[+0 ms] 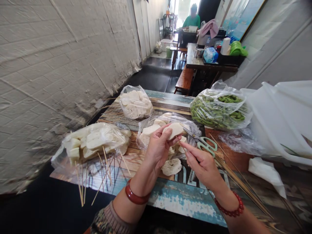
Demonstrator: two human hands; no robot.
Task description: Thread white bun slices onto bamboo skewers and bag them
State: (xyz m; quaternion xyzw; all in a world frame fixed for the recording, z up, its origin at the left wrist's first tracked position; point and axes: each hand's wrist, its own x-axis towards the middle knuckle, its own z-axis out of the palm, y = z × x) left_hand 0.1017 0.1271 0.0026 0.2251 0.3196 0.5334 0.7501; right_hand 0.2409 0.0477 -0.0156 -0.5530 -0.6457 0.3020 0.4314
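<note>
My left hand (159,143) is closed on a pale, spongy oval slice (173,130), held up above the table. Between the fingers of my right hand (201,162) is a thin bamboo skewer (180,140), its upper end at the slice's lower edge; whether it has pierced the slice I cannot tell. Behind my hands an open plastic bag (143,125) holds more such slices. One loose slice (171,167) lies on the table below. Scissors with pale green handles (207,145) rest just beyond my right hand, beside a bundle of skewers (240,180).
Bagged pieces on skewers (97,139) lie at left, sticks jutting over the edge. Another bag of slices (135,104) is behind. At right are a bag of green pods (216,112), white plastic bins (280,117) and crumpled tissue (266,172). A person in green (192,22) sits far back.
</note>
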